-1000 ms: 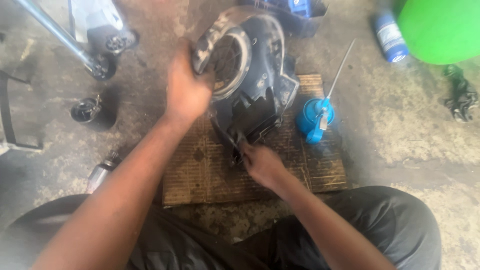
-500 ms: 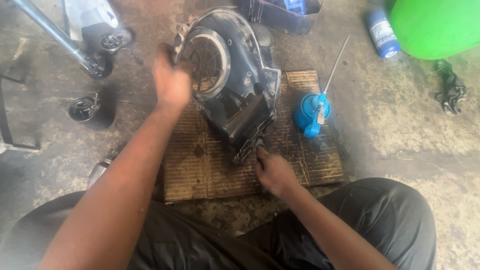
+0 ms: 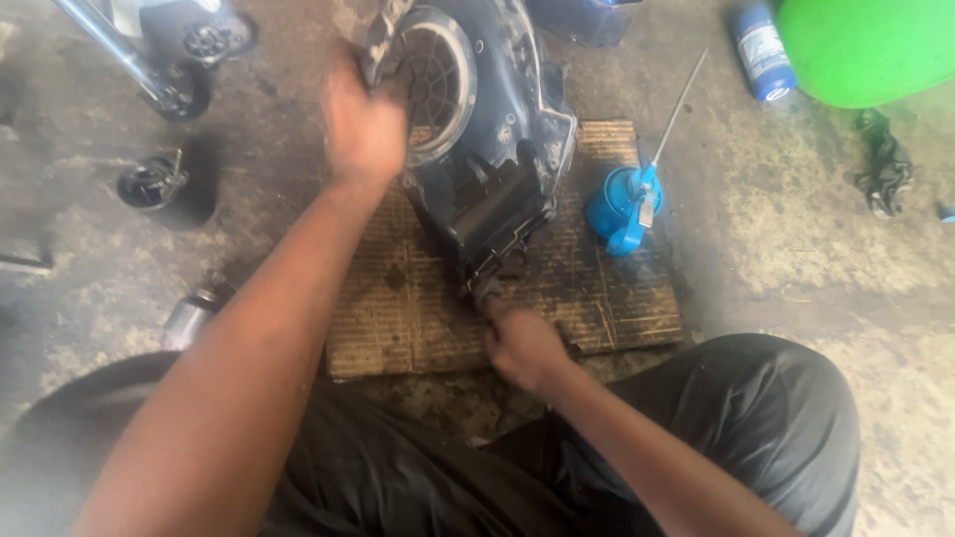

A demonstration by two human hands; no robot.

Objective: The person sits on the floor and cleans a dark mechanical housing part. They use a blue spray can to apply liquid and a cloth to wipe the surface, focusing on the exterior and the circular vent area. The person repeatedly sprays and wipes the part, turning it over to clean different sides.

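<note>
Fingers of the left hand point(image 3: 363, 124) curl over the upper left rim of the dark engine casing point(image 3: 487, 149), gripping it beside the round ribbed opening point(image 3: 433, 85); the hand is blurred, so single fingers cannot be told apart. The right hand point(image 3: 522, 348) is clenched at the casing's lower end, at 6 o'clock from its middle, closed on something small there that I cannot make out. One casing, standing tilted on one brown ribbed mat point(image 3: 587, 298), lies between the two hands. One blue oil can point(image 3: 622, 204) with a long thin spout stands on the mat at 3 o'clock from the casing. One blue spray can point(image 3: 763, 50) lies at 2 o'clock, beside one green rounded object point(image 3: 865, 45).
</note>
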